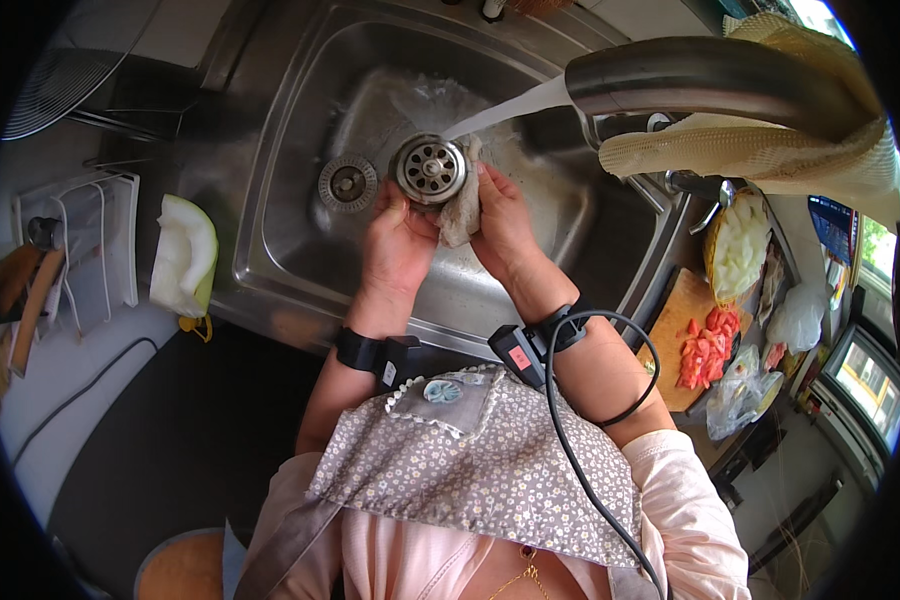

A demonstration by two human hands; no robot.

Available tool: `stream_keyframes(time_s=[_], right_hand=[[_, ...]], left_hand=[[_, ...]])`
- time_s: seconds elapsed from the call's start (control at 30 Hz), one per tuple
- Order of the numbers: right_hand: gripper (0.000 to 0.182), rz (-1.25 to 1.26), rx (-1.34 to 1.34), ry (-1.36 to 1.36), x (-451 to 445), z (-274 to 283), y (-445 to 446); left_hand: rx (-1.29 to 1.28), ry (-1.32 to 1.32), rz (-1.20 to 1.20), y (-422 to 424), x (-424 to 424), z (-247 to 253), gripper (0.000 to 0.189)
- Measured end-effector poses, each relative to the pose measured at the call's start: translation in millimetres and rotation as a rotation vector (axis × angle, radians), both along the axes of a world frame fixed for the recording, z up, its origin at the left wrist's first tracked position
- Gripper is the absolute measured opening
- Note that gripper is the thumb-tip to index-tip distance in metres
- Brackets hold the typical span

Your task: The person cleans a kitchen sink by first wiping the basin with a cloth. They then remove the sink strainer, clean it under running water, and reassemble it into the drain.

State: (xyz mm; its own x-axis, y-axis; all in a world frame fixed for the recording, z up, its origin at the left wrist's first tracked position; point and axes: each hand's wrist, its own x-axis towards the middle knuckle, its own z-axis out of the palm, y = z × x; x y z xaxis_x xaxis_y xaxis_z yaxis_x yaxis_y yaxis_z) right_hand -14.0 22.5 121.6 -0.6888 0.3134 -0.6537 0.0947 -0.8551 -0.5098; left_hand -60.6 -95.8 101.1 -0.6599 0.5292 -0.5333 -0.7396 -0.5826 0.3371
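Observation:
Over the stainless steel sink (292,262) I hold a round metal sink strainer (430,169) with petal-shaped holes facing up. My left hand (399,244) grips its near left side. A wet, greyish cloth (461,214) is pinched in my right hand (504,217) and lies against the strainer's right side. Water (510,109) streams from the wide metal faucet (690,79) to the strainer's far edge and splashes into the basin. Left of the strainer, in the basin floor, is the drain (347,184) with a slotted ring. The undersides of the strainer and cloth are hidden.
A cut piece of pale green melon or gourd (187,255) sits left of the sink. To the right are a cutting board (671,300) with chopped tomato (709,349) and a basket of pale slices (739,244). Mesh cloth (690,154) hangs around the faucet. A black cable (562,442) runs from my right wrist.

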Motion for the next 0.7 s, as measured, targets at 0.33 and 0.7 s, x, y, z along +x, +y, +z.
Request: stream_keyframes(time_s=[0.33, 0.7], right_hand=[[0.024, 0.484, 0.266, -0.066, -10.5, 9.5, 57.4], [0.018, 0.451, 0.496, 0.083, -13.7, 0.7, 59.6]], left_hand=[[-0.291, 0.261, -0.447, -9.9, -37.4, 41.5, 0.011], [-0.506, 0.765, -0.343, -0.9, -52.3, 53.3, 0.025]])
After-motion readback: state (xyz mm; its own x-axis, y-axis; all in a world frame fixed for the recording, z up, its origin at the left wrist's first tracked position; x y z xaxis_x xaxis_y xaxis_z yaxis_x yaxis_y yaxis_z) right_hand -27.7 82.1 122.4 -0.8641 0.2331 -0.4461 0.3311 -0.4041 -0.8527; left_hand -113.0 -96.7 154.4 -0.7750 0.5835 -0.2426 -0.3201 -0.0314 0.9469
